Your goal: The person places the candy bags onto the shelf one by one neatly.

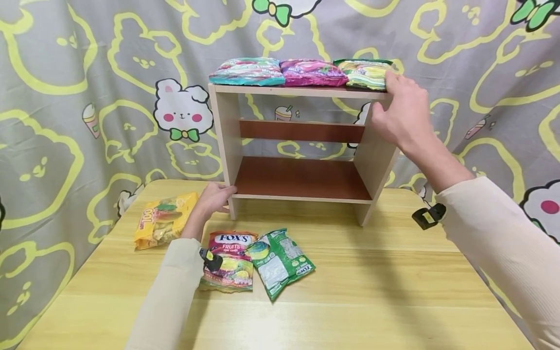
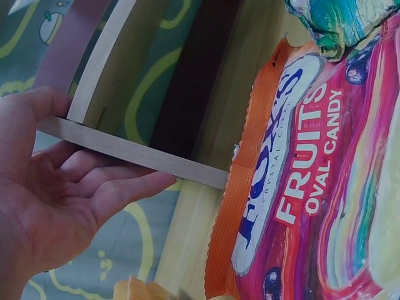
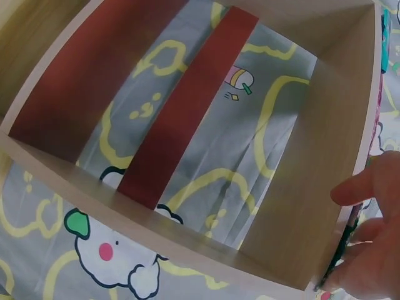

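Observation:
My left hand (image 1: 215, 198) holds the lower left side panel of a small wooden shelf (image 1: 302, 198). In the left wrist view its thumb lies on the inner side and its fingers on the outer side of the panel. My right hand (image 1: 404, 109) is at the top right corner, its fingertips on the right end of a green and yellow candy bag (image 1: 365, 73). Its thumb hangs by the shelf's front edge in the right wrist view. Beside that bag on the top board lie a magenta candy bag (image 1: 312, 73) and a teal candy bag (image 1: 249, 71).
A Fox's Fruits candy bag (image 1: 229, 267) lies on the table (image 1: 350, 301) near my left wrist, overlapped by a green candy bag (image 1: 282, 262). Farther left is a yellow candy bag (image 1: 164, 221). A patterned curtain (image 1: 127, 73) hangs behind the shelf.

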`<action>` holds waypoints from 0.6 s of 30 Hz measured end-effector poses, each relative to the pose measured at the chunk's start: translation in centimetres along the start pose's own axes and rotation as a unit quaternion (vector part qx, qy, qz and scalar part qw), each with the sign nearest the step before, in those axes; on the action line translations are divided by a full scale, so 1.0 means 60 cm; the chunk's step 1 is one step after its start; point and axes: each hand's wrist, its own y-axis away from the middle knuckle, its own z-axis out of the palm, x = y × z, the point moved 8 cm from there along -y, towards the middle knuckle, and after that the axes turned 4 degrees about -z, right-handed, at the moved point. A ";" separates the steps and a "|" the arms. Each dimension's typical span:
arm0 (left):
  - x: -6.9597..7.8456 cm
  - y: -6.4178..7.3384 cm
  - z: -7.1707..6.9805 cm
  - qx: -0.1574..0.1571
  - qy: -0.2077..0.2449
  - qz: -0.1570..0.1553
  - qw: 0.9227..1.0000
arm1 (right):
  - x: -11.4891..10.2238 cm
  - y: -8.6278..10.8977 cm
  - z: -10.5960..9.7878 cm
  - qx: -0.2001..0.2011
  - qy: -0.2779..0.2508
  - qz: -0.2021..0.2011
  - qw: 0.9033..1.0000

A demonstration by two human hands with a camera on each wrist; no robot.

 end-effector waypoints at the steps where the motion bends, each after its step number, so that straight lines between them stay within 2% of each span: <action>1: -0.001 0.000 0.000 0.000 0.000 -0.001 1.000 | 0.002 0.000 -0.002 0.002 0.000 0.001 1.000; 4: -0.002 -0.001 0.000 -0.003 -0.001 0.000 1.000 | 0.011 0.002 -0.009 0.001 0.005 0.016 1.000; 7: -0.004 -0.004 -0.002 -0.003 0.001 0.001 1.000 | 0.029 0.006 -0.015 -0.020 0.004 0.059 0.998; 13: -0.004 -0.006 -0.003 -0.005 0.000 0.001 1.000 | 0.077 0.036 -0.015 -0.081 -0.037 0.164 0.983; 18: -0.005 -0.005 0.000 -0.005 0.002 0.000 1.000 | 0.108 0.068 -0.003 -0.093 -0.065 0.189 0.975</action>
